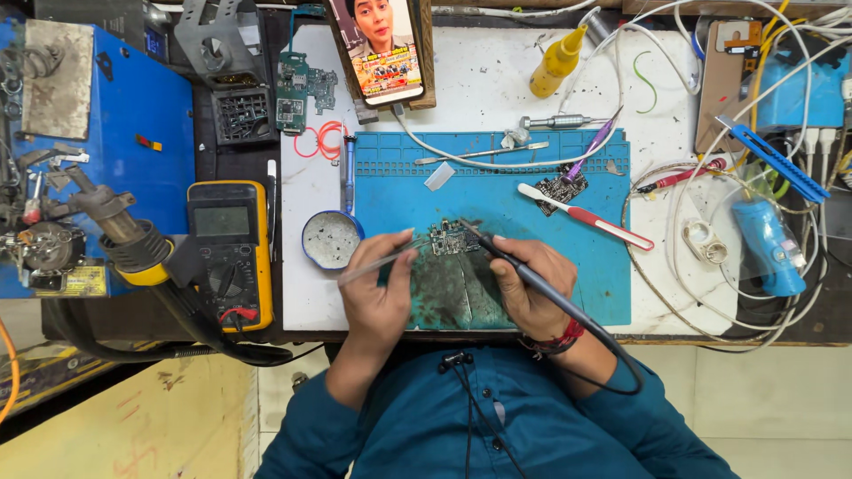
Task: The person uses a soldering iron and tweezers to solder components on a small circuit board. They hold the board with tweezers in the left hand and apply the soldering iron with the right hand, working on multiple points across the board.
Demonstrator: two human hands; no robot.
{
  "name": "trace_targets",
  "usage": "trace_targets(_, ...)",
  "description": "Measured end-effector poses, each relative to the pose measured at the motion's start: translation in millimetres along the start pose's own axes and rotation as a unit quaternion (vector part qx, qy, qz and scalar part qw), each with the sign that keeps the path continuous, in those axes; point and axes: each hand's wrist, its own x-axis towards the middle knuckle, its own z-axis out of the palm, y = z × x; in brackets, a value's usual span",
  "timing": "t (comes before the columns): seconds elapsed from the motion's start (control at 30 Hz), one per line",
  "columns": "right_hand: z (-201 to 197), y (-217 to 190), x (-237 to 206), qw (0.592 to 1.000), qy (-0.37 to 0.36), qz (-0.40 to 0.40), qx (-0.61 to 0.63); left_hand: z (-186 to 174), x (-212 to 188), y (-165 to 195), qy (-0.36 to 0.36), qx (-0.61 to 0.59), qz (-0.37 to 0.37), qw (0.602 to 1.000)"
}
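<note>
While a teal-sleeved person leans over the bench, the left hand (377, 297) pinches slim metal tweezers (377, 260) between thumb and fingers, their tips reaching toward a small circuit board (448, 238) that lies on the blue silicone mat (497, 177), near the mat's middle. The right hand (524, 288), a red thread band at its wrist, is closed round a dark pen-shaped soldering iron (510, 262) whose fine tip meets the board's right edge; whether it truly touches is hard to judge from above. Its black cord loops back past the wrist. Around the board the mat is stained dark and sooty.

Just left of the mat sits a round tin (331, 239) of grey paste, and beyond that a yellow-cased multimeter (229, 253). On the mat's right part lie a red-handled brush (586, 217) and a second, darker board fragment (561, 188). Past the mat's far edge stand a yellow squeeze bottle (557, 60) and a propped phone (383, 49) with its screen lit.
</note>
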Motion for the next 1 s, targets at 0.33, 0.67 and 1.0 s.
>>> trace_targets(0.33, 2.0, -3.2, 2.5, 1.0, -0.017, -0.018, 0.0, 24.9, 10.4, -8.3, 0.008, -0.035, -0.058, 0.998)
trace_targets(0.67, 1.2, -6.9, 7.2, 0.999, -0.038, -0.025, -0.001, 24.1, 14.3, -2.6, -0.023, 0.007, -0.015, 1.0)
trace_targets(1.0, 3.2, -6.2, 5.6, 0.999, -0.032, -0.021, -0.003, 23.9, 13.2, -4.3, -0.026, 0.005, -0.017, 1.0)
